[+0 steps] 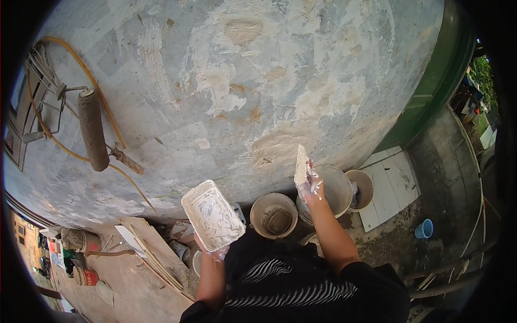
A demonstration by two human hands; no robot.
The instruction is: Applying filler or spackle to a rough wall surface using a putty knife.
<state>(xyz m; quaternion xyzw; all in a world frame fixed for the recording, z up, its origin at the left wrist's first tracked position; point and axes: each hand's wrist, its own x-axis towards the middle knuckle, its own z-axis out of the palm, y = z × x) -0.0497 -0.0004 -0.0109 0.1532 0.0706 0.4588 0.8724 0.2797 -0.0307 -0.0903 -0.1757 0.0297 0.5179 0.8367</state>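
Observation:
My left hand (215, 254) is closed on the near end of a rectangular white plastic tray (235, 232), its inside smeared with white putty. In my right hand (311, 189), whose fingers are white with putty, is a flat putty-coated spreader (300, 163), seen nearly edge-on; its exact kind is hard to make out. The spreader is in front of the grey wall (177, 64), close to a beige patch (272, 151) of filler. Whether it touches the wall cannot be told. Paler smears of filler cover much of the wall higher up.
Below the wall stand several buckets, among them a putty-stained one (258, 215) and a larger pale one (342, 202). A dirty paint roller (92, 129) and a yellow hose (105, 102) hang at left. Boards (156, 253) lie lower left; a blue basket (424, 229) sits at right.

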